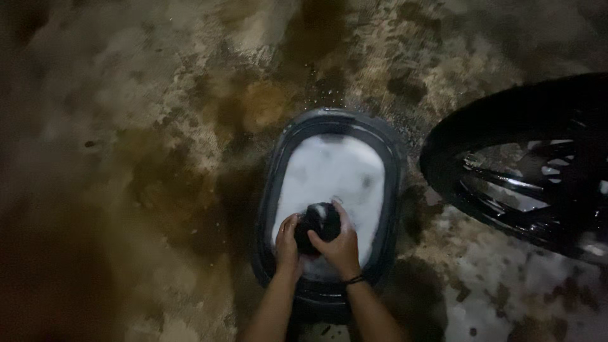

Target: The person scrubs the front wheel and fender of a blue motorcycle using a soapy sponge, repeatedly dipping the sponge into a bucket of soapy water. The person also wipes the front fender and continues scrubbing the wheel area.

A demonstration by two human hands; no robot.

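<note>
Two hands meet in my head view: the left hand (pixel 288 242) and right hand (pixel 339 244) both curl tight around a dark sponge (pixel 318 223), held over the foam-filled oval tub (pixel 269 190) on the wet floor (pixel 126 158), near a black wheel (pixel 506 120).

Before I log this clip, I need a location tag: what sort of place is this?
Probably an outdoor yard or driveway used for washing a vehicle, at night. The ground is wet, stained concrete; a dark tub of white suds sits on it, and a spoked wheel stands just beside it.
</note>
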